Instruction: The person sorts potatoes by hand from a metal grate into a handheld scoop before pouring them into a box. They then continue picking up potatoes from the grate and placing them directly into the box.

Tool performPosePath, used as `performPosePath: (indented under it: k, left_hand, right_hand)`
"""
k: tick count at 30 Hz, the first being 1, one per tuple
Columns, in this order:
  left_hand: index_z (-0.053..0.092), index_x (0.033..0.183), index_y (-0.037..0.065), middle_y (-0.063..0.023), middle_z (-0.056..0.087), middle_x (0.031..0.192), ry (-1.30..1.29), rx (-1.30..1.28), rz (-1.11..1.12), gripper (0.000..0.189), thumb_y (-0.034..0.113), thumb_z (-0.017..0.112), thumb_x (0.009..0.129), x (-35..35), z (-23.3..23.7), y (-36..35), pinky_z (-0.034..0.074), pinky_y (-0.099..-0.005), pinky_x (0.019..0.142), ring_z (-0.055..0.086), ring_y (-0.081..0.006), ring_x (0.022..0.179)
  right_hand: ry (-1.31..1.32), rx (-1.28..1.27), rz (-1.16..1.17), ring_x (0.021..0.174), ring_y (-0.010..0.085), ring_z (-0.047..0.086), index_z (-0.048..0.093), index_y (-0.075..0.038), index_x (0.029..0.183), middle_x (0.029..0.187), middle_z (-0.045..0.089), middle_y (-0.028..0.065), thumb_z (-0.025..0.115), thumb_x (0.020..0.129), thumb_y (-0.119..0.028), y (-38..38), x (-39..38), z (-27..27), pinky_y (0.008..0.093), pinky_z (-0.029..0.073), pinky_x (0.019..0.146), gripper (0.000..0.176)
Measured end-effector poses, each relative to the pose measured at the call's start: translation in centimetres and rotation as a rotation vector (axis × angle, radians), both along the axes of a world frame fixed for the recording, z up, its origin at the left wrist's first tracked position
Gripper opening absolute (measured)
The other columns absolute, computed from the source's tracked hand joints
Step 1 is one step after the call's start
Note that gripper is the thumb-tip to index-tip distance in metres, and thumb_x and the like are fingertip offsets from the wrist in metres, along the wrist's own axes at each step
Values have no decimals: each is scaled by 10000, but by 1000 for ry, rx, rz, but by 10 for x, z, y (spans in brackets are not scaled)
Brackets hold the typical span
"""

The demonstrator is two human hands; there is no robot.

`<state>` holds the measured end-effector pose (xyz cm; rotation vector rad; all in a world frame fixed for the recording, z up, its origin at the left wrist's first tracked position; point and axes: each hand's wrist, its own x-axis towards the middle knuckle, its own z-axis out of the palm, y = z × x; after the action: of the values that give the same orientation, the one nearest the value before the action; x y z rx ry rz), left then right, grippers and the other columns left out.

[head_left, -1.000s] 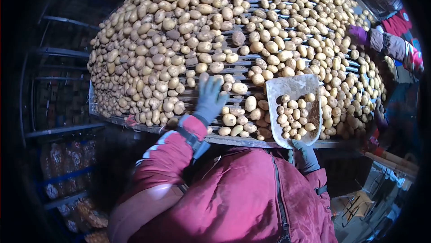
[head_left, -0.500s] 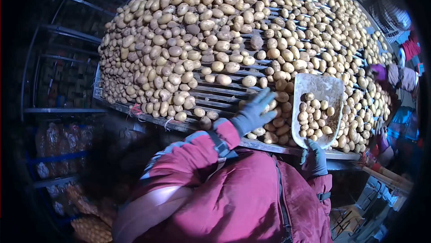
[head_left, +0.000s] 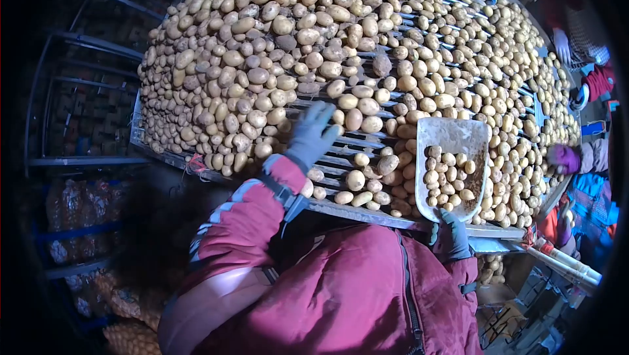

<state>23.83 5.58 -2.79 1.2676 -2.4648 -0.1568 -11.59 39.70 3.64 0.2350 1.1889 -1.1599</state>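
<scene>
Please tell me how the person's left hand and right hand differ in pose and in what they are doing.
The left hand is open, while the right hand is closed on the scoop at its near end. The left hand reaches in over the slats among the potatoes; the right hand is by the table's near edge. Both wear greyish gloves.

One head-worn camera is looking forward and steeply down in a wide, round view. The person's jacket point(head_left: 347, 283) is showing very near; the potatoes point(head_left: 353, 120) are spreading farther, left to right.
</scene>
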Motion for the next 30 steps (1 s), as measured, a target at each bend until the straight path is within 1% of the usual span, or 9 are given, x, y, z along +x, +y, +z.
performPosePath:
  k: [3,5,10,13,15,20,24,26,30]
  left_hand:
    - [579,1305,46,-230,521,1332,-68,-205,288,547,339,692,858,25,99,-26,369,-513,1085,449,-430,1259]
    - [548,1330,37,-233,506,1345,278,339,599,580,337,704,859,50,141,-38,351,-520,1098,433,-425,1270]
    - [572,1379,191,-201,488,1384,-385,-165,782,660,569,618,840,73,87,-41,283,-548,1098,466,-400,1258]
    - [650,1232,198,-115,614,1181,-294,-162,577,487,522,601,873,58,89,-12,231,-598,1107,593,-359,1092]
    - [643,1149,173,-80,619,1147,-115,279,397,380,465,577,916,50,53,-9,302,-563,1081,607,-342,1063]
    - [484,1453,144,-225,413,1449,23,182,-39,716,403,723,829,-39,114,70,302,-542,1147,338,-439,1380]
    - [495,1420,86,-230,435,1405,149,209,284,690,390,719,842,38,88,46,329,-514,1128,395,-428,1319]
    - [472,1421,62,-255,409,1443,-61,-207,602,686,431,686,883,123,70,31,352,-514,1111,412,-440,1305]
    - [466,1442,83,-248,427,1444,-134,-31,861,745,553,627,887,148,45,34,388,-540,1063,436,-461,1279]
  right_hand:
    - [57,37,10,449,226,550,617,7,1045,689,619,99,584,961,-242,-1,4,3,342,467,379,265]
    - [40,65,-21,449,226,549,617,2,1043,676,614,97,582,962,-243,-4,7,9,340,464,378,261]
    - [41,56,22,585,116,566,633,-83,1079,893,665,15,607,945,-254,-6,11,20,233,456,443,219]
    - [14,76,-49,507,128,544,625,-59,1081,809,654,32,594,957,-255,-15,13,17,253,450,395,235]
    - [33,35,-44,414,150,511,621,-35,1076,645,594,39,559,979,-270,-20,11,13,284,451,360,261]
    - [112,-26,47,405,152,512,619,-26,1094,590,565,29,541,989,-295,-39,5,3,290,444,334,299]
    - [172,-39,84,387,164,512,618,-20,1094,600,586,39,538,991,-298,-36,-9,-33,295,442,326,307]
    - [218,-51,109,385,166,515,619,-19,1093,605,593,43,538,992,-298,-28,-12,-33,294,442,328,308]
    - [154,-52,120,401,168,532,622,-21,1099,624,601,41,535,993,-317,-42,-7,-3,296,438,331,326]
